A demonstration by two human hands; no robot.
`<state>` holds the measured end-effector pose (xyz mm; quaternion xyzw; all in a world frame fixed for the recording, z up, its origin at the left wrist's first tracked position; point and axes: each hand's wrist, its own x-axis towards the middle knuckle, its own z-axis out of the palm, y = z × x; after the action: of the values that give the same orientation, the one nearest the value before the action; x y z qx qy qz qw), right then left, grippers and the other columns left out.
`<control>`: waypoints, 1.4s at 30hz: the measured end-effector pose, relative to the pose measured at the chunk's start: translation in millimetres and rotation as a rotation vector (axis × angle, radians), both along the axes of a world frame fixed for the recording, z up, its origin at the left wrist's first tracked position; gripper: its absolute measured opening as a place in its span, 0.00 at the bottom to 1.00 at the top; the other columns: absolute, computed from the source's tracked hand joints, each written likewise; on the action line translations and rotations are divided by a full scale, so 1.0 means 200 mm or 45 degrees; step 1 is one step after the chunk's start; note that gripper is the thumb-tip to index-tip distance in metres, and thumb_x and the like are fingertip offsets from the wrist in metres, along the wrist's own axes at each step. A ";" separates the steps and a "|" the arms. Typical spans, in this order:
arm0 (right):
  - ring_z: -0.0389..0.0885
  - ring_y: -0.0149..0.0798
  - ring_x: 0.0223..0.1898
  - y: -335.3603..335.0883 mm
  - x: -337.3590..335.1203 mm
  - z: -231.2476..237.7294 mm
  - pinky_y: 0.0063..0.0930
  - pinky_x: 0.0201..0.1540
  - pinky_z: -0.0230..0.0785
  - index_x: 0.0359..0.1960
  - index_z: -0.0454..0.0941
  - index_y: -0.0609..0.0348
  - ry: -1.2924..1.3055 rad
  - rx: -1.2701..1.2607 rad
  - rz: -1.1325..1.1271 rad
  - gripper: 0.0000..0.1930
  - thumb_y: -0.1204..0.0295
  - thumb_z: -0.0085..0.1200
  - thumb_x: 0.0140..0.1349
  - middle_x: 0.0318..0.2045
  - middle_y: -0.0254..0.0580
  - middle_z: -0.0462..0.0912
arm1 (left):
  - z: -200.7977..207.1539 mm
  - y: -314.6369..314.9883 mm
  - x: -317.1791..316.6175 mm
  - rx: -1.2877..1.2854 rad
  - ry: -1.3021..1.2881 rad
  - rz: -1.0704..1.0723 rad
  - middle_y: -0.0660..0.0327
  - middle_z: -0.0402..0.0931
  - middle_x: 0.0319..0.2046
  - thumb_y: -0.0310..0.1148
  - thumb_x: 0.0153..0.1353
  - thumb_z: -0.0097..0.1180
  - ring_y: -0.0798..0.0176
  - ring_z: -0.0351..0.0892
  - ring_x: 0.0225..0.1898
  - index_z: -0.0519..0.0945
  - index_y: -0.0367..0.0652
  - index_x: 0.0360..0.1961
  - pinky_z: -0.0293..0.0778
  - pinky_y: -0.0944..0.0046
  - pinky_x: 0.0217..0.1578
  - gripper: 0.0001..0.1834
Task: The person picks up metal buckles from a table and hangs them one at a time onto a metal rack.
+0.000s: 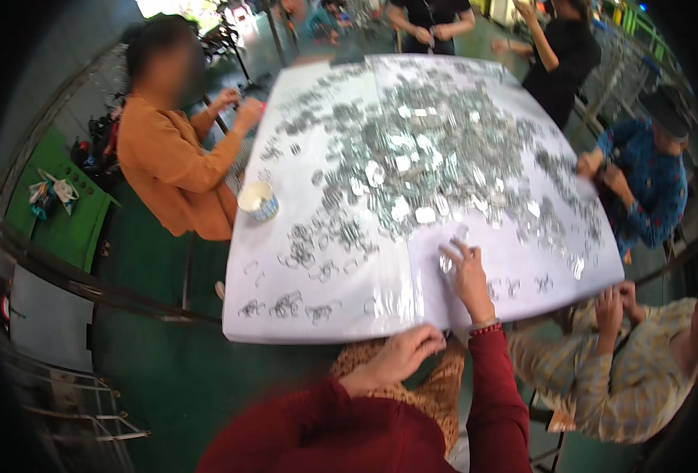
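The right hand (469, 274), below a dark red sleeve and a red beaded bracelet (487, 327), reaches over a large table with a smooth white cover (349, 296). Its fingers are slightly parted, and a small, shiny, clear piece (446, 264) lies at the fingertips; whether it is pinched cannot be told. A second clear round piece (462, 232) sits just beyond them on the cover, near the front of a broad heap of glossy grey and silvery flat pieces (435, 162).

The left hand (400, 355) is at the near edge of the table, its fingers bent and close together; whether they pinch anything cannot be told. Near it, a clear glossy strip (394, 298) lies on the cover.

Thin dark ring-like pieces (305, 244) lie loose to the left of the heap, and small dark clusters (286, 304) line up along the near left part. A white round tub with a blue printed band (260, 203) stands at the left edge; its print is too small to read.

A person in an orange top (171, 158) is at the left side, a person in a blue patterned shirt (652, 177) at the right, and a person in a checked shirt (636, 378) at the near right corner.
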<state>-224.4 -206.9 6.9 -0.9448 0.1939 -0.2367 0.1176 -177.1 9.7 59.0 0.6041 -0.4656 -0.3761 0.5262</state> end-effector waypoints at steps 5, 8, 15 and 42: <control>0.71 0.51 0.41 -0.06 0.10 -0.03 0.35 0.45 0.67 0.39 0.80 0.58 0.166 0.119 0.161 0.18 0.83 0.50 0.45 0.37 0.47 0.77 | 0.01 0.08 0.04 -0.003 -0.056 0.090 0.58 0.80 0.34 0.28 0.62 0.52 0.67 0.79 0.38 0.75 0.34 0.38 0.73 0.68 0.40 0.07; 0.73 0.50 0.39 -0.09 0.04 -0.11 0.37 0.40 0.68 0.34 0.81 0.61 0.145 0.144 0.027 0.13 0.82 0.50 0.44 0.34 0.48 0.76 | -0.02 0.07 0.05 -0.046 -0.054 0.119 0.58 0.80 0.33 0.27 0.62 0.53 0.67 0.80 0.36 0.74 0.34 0.38 0.73 0.69 0.38 0.07; 0.73 0.40 0.31 0.29 -0.19 0.10 0.28 0.34 0.66 0.33 0.80 0.68 -0.291 0.875 -0.062 0.07 0.77 0.55 0.54 0.29 0.44 0.76 | -0.04 0.02 0.06 -0.113 -0.210 0.101 0.58 0.79 0.30 0.27 0.61 0.53 0.66 0.80 0.35 0.74 0.34 0.36 0.73 0.68 0.36 0.06; 0.74 0.23 0.30 0.68 -0.38 0.32 0.14 0.31 0.68 0.41 0.77 0.71 -0.965 1.443 -0.276 0.12 0.87 0.55 0.53 0.30 0.35 0.79 | -0.07 0.06 0.00 -0.245 -0.299 0.230 0.54 0.77 0.36 0.31 0.55 0.59 0.51 0.77 0.39 0.75 0.39 0.42 0.71 0.58 0.40 0.14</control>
<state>-300.1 -70.3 71.3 -0.5649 0.3264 -0.4232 0.6287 -176.4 21.7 45.8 0.6302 -0.5016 -0.2078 0.5551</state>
